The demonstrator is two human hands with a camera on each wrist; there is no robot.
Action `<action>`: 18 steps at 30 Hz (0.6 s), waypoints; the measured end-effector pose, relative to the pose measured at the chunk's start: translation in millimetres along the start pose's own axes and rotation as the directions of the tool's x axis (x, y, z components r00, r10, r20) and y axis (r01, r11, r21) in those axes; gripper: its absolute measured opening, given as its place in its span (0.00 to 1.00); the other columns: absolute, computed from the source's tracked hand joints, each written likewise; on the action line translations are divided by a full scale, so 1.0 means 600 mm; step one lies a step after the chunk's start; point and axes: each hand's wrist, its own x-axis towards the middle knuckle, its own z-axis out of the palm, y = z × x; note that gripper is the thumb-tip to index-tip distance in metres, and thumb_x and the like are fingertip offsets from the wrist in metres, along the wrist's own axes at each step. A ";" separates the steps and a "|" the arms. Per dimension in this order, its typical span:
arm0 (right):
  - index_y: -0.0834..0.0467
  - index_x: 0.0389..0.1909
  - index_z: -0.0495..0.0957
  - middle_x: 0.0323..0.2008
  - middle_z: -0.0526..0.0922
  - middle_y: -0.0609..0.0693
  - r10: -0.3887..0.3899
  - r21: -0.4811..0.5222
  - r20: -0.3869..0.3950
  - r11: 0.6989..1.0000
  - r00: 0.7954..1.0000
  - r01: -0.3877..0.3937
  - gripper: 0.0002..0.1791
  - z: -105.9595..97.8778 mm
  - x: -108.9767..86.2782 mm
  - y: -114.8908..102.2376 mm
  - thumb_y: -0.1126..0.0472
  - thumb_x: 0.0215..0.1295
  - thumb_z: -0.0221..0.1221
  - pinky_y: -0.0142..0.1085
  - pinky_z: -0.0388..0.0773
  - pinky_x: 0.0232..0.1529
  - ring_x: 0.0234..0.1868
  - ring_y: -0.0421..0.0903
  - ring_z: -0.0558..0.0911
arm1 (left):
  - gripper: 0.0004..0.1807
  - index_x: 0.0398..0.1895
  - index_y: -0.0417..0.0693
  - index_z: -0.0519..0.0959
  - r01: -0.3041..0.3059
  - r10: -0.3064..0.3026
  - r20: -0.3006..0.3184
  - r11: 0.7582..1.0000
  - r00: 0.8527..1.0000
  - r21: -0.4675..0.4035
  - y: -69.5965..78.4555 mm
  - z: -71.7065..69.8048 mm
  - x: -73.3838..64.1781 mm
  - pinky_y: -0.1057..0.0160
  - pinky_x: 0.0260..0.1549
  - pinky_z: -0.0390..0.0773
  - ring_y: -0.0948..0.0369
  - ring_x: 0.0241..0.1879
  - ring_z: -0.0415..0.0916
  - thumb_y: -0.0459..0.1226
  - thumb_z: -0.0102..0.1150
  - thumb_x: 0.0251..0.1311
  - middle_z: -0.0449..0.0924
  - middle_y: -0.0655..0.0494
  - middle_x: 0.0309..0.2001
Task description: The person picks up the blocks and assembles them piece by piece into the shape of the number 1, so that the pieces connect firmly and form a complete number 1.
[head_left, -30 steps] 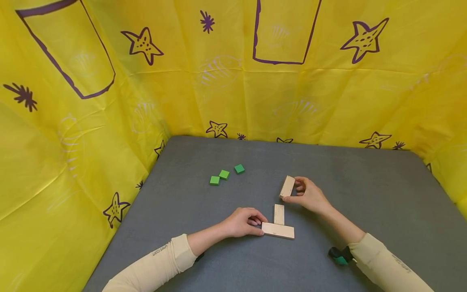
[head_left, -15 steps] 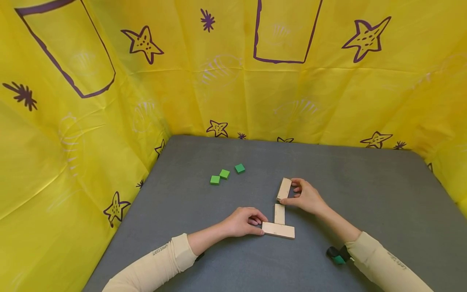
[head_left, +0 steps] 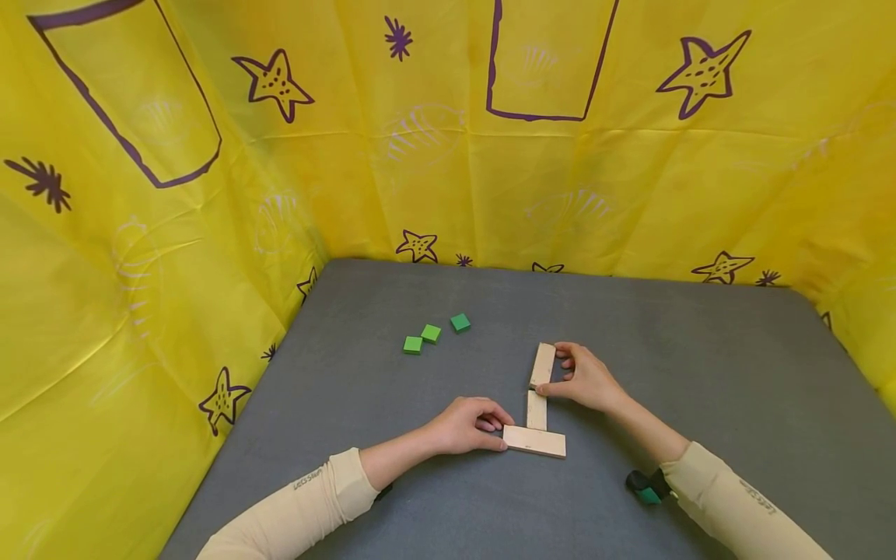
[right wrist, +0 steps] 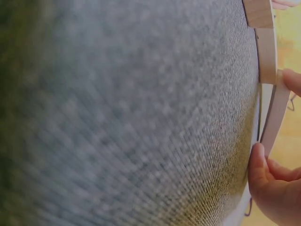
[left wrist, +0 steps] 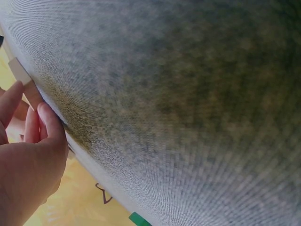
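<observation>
Three flat wooden blocks are in front of the hands. My left hand [head_left: 463, 426] holds the left end of the crosswise wooden block [head_left: 535, 441], thumb at its near corner and a fingertip at its far corner. From the back edge of that block a second wooden block [head_left: 537, 411] extends away, lying flat. My right hand [head_left: 589, 379] grips a third wooden block [head_left: 543, 364] by its two ends. In the right wrist view this held block [right wrist: 276, 110] slants, its end beside the second block raised above the cloth and its other end low, near the fingertips.
Several small green tiles lie behind and left: a light green one [head_left: 413, 345], another [head_left: 431, 334] and a darker one [head_left: 460, 323]. Yellow patterned fabric [head_left: 420, 179] walls the grey table [head_left: 392, 288] at the back and sides.
My right hand has drawn the third block nearer and slightly left, closing the space to the second block and turning it more into line. The left hand stays in place.
</observation>
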 end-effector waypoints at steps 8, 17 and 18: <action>0.68 0.62 0.67 0.50 0.75 0.61 -0.045 -0.024 0.009 0.999 0.999 0.045 0.48 0.000 0.003 0.002 0.47 0.45 0.76 0.40 0.75 0.41 0.42 0.49 0.75 | 0.14 0.44 0.46 0.84 0.000 0.000 0.003 1.000 1.000 -0.002 -0.001 0.001 0.000 0.75 0.42 0.76 0.71 0.37 0.76 0.32 0.72 0.53 0.80 0.63 0.38; 0.68 0.62 0.67 0.50 0.74 0.60 -0.096 -0.017 0.041 0.995 0.995 0.096 0.47 -0.002 0.007 0.007 0.48 0.46 0.76 0.40 0.75 0.41 0.43 0.50 0.73 | 0.14 0.44 0.47 0.84 -0.004 0.004 0.004 1.000 1.000 -0.005 -0.002 0.001 0.000 0.74 0.42 0.76 0.71 0.37 0.76 0.32 0.72 0.53 0.80 0.63 0.38; 0.68 0.62 0.67 0.50 0.74 0.60 -0.096 -0.013 0.044 0.995 0.994 0.097 0.47 -0.003 0.007 0.007 0.49 0.46 0.76 0.40 0.75 0.41 0.44 0.51 0.73 | 0.14 0.44 0.47 0.84 -0.004 0.004 0.003 1.000 1.000 -0.005 -0.002 0.001 0.000 0.74 0.42 0.76 0.71 0.38 0.76 0.32 0.72 0.53 0.80 0.63 0.38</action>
